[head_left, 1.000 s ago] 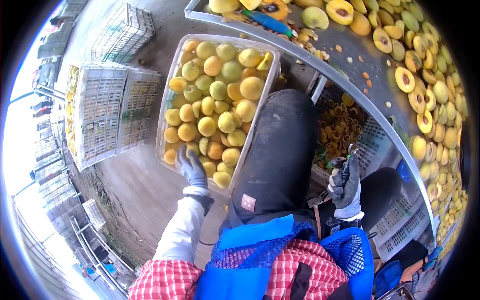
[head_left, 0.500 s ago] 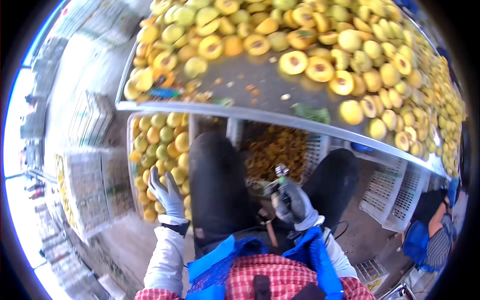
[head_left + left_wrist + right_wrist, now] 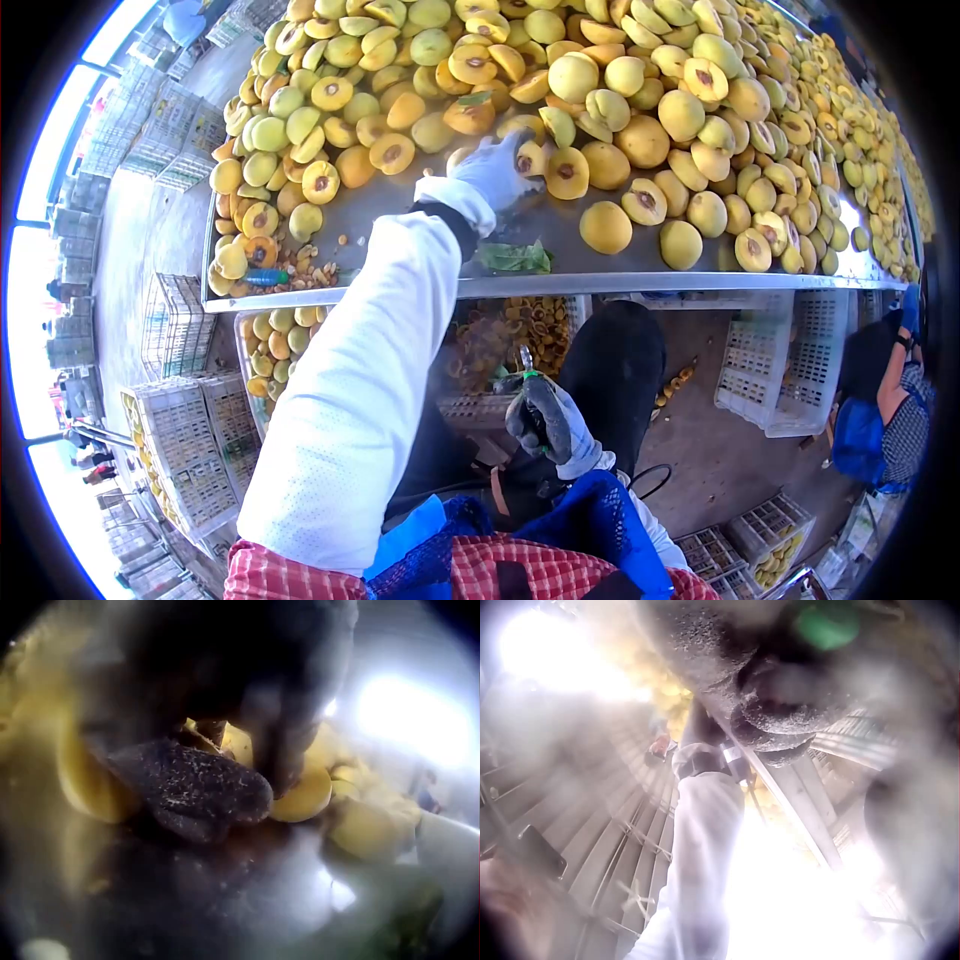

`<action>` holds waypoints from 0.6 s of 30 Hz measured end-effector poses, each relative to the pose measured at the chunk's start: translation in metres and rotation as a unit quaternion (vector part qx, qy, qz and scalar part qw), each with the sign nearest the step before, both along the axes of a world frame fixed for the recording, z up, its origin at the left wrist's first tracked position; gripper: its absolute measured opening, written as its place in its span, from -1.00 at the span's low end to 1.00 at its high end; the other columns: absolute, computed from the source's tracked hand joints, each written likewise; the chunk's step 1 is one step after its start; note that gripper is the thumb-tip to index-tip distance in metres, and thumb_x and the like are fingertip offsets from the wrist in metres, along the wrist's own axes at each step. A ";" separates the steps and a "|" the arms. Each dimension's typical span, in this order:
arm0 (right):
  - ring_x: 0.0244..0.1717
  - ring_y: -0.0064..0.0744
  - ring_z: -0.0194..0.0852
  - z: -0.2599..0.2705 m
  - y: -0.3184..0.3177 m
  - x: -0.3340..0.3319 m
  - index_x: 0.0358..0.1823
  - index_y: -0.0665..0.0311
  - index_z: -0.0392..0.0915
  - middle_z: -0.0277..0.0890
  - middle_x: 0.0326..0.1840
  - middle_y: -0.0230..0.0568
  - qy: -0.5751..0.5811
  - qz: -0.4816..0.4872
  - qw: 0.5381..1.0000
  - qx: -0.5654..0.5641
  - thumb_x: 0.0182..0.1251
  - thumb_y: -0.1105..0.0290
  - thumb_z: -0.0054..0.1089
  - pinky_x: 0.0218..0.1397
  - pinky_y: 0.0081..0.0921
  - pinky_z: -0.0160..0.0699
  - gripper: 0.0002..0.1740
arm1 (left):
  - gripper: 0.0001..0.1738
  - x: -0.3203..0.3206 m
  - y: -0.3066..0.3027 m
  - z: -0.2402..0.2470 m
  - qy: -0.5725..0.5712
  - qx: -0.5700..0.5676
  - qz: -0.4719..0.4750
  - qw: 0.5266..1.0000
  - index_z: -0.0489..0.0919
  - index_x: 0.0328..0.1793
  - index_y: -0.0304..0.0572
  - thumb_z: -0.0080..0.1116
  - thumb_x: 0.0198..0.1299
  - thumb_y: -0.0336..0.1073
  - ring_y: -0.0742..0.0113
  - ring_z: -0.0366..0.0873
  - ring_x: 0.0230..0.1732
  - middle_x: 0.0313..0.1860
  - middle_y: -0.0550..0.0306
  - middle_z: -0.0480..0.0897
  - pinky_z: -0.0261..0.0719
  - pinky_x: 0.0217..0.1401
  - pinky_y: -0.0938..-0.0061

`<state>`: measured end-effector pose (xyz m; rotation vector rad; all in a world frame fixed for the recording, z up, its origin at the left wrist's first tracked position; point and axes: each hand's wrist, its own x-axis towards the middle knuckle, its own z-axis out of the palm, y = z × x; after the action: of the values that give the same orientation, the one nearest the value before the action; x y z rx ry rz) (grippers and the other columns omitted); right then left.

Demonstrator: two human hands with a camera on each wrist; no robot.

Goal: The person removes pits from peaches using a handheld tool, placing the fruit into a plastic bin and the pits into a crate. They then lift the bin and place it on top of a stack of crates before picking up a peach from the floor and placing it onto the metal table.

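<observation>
My gloved left hand (image 3: 492,175) reaches over the metal table. Its dark fingertips and thumb lie on either side of a yellow peach half (image 3: 530,158), pinching it among other halves. In the left wrist view the dark glove fingers (image 3: 202,787) are curled close over the tabletop, with fruit behind them. Above my lap, my gloved right hand (image 3: 548,415) grips a small metal-tipped tool (image 3: 527,360) with green at its neck. The right wrist view shows curled glove fingers and a blurred green spot; the tool's handle is mostly hidden in the hand.
Peach halves (image 3: 640,140) heap across the metal table (image 3: 600,284). Green leaves (image 3: 515,257) and a blue bottle-like object (image 3: 266,277) lie near its front edge. Below stand a crate of whole peaches (image 3: 283,345) and a crate of fruit scraps (image 3: 540,330). White crates (image 3: 185,450) are stacked at left.
My left hand has left the crate of whole peaches and reached up onto the table. The view has turned toward the table. My right hand keeps its grip on the tool.
</observation>
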<state>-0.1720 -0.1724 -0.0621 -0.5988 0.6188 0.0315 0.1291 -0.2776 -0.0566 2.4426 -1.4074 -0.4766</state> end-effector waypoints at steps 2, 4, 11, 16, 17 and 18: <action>-0.63 -0.69 0.34 -0.001 0.001 0.000 0.05 0.29 0.48 0.51 -0.51 -0.39 0.008 -0.038 0.999 -0.013 0.55 0.07 -0.14 -0.56 -0.74 0.25 -0.57 | -0.22 0.016 0.003 -0.030 0.118 -0.110 -0.047 0.986 0.35 0.34 0.01 0.38 -0.03 0.00 -0.04 0.56 0.13 0.17 -0.15 0.53 0.51 0.16 0.23; -0.58 -0.71 0.34 0.000 0.004 0.004 0.03 0.29 0.49 0.50 -0.49 -0.42 0.007 -0.097 0.994 -0.057 0.54 0.12 -0.11 -0.53 -0.75 0.25 -0.62 | -0.22 0.003 0.022 -0.005 0.236 -0.137 0.012 0.962 0.40 0.28 -0.10 0.46 -0.10 -0.10 0.05 0.58 0.05 0.01 -0.11 0.61 0.52 0.13 0.33; -0.51 -0.59 0.44 0.039 -0.001 0.008 -0.04 0.33 0.48 0.49 -0.47 -0.37 0.003 -0.141 0.945 -0.295 0.44 0.31 0.06 -0.44 -0.63 0.38 -0.76 | -0.57 -0.097 0.164 0.069 0.522 -0.309 0.126 0.785 0.51 0.13 -0.40 0.26 0.21 -0.29 0.46 0.55 -0.06 -0.06 0.06 0.63 0.52 0.05 0.50; -0.34 0.09 0.61 0.044 0.032 0.027 -0.05 0.33 0.47 0.58 -0.37 0.09 0.002 0.016 0.839 -0.544 0.33 0.26 0.17 -0.34 -0.25 0.53 -0.69 | -0.55 -0.134 0.231 0.048 0.618 -0.333 0.224 0.676 0.45 0.22 -0.31 -0.01 0.42 -0.09 0.40 0.52 0.01 0.01 0.08 0.57 0.50 0.13 0.50; -0.35 0.10 0.60 0.041 0.040 0.027 -0.05 0.33 0.47 0.58 -0.37 0.10 -0.004 0.022 0.830 -0.557 0.33 0.25 0.17 -0.34 -0.24 0.53 -0.69 | -0.55 -0.140 0.240 0.044 0.610 -0.339 0.243 0.674 0.45 0.22 -0.31 0.00 0.42 -0.09 0.39 0.52 0.02 0.02 0.09 0.57 0.50 0.13 0.49; -0.38 0.08 0.61 0.044 0.048 0.030 -0.11 0.32 0.48 0.58 -0.39 0.08 0.012 0.017 0.824 -0.567 0.32 0.21 0.18 -0.36 -0.20 0.53 -0.69 | -0.55 -0.144 0.247 0.041 0.602 -0.345 0.260 0.671 0.45 0.23 -0.30 0.00 0.42 -0.08 0.38 0.52 0.02 0.02 0.09 0.57 0.50 0.14 0.49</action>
<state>-0.1415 -0.1241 -0.0181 -1.7742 0.6111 -0.3235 -0.0147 -0.0307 -0.0158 1.2073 -0.1753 -0.9164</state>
